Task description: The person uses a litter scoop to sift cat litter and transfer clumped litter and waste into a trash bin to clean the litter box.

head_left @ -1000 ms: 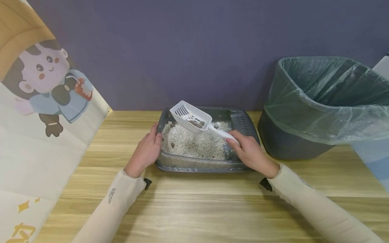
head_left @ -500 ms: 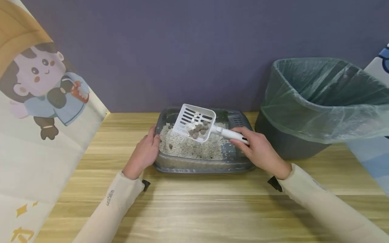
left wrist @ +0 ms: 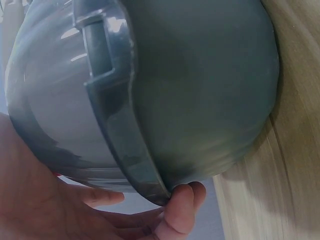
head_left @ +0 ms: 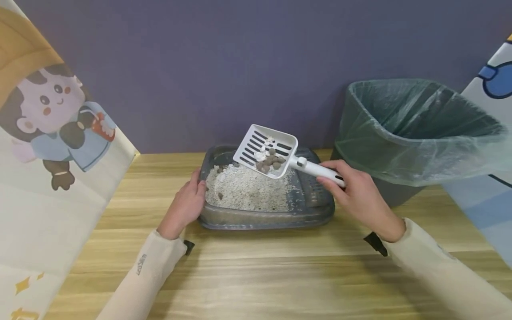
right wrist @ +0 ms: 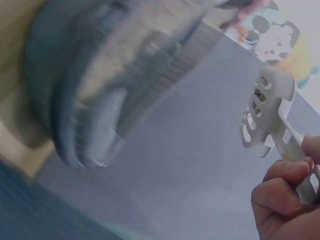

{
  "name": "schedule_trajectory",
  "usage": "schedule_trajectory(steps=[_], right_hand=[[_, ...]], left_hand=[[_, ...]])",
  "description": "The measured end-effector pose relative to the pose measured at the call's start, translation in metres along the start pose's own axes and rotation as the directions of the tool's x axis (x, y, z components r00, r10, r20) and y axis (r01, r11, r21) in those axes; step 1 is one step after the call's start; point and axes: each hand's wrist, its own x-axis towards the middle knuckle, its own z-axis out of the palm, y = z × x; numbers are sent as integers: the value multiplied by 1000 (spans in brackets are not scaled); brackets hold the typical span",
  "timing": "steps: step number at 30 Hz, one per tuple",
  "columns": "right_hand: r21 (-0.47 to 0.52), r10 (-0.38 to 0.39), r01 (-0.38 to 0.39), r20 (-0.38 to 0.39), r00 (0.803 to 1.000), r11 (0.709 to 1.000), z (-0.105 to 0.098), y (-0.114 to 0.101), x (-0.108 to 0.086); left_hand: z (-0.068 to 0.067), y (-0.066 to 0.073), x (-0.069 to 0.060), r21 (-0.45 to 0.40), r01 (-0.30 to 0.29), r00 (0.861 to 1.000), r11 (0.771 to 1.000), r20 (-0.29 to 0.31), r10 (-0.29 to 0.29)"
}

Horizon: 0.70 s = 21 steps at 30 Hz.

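Note:
My right hand point(head_left: 358, 193) grips the handle of a white slotted litter scoop point(head_left: 294, 140), its fingers curled round it in the right wrist view. Several brown clumps point(head_left: 272, 161) and some white litter lie in the scoop, which is held above the grey litter box point(head_left: 264, 220). Pale granular litter point(head_left: 248, 191) covers much of the box floor, with a few dark bits in it. At the box's left end my left hand point(head_left: 184, 204) holds the rim, and in the left wrist view its fingertips point(left wrist: 180, 210) curl at the lip.
To the right stands a dark bin point(head_left: 394, 191) lined with a translucent green bag point(head_left: 420, 155), its mouth open. The box rests on a wooden table point(head_left: 280, 275) against a purple-grey wall point(head_left: 224, 66). A cartoon-printed panel point(head_left: 52, 115) flanks the left side.
My right hand has lifted the scoop and carried it to the right, turning its slotted face toward the head camera. The left hand stays at the box's rim.

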Motion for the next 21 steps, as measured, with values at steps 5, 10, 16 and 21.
schedule_trajectory(steps=[5,10,16,21], right_hand=[[-75,-48,41,-94,994,996,-27,-8,3],[-162,-75,44,-196,978,986,-63,-8,7],[-251,46,-135,-331,942,959,-112,2,14],[-152,278,-375,-439,854,915,-144,29,14]], left_hand=[[0,-2,2,-9,4,1000,1000,6,-4],[0,-4,3,-13,5,1000,1000,10,-5],[-3,-8,3,-6,1,1000,1000,12,-1],[-7,-12,3,-10,-6,1000,1000,13,6]])
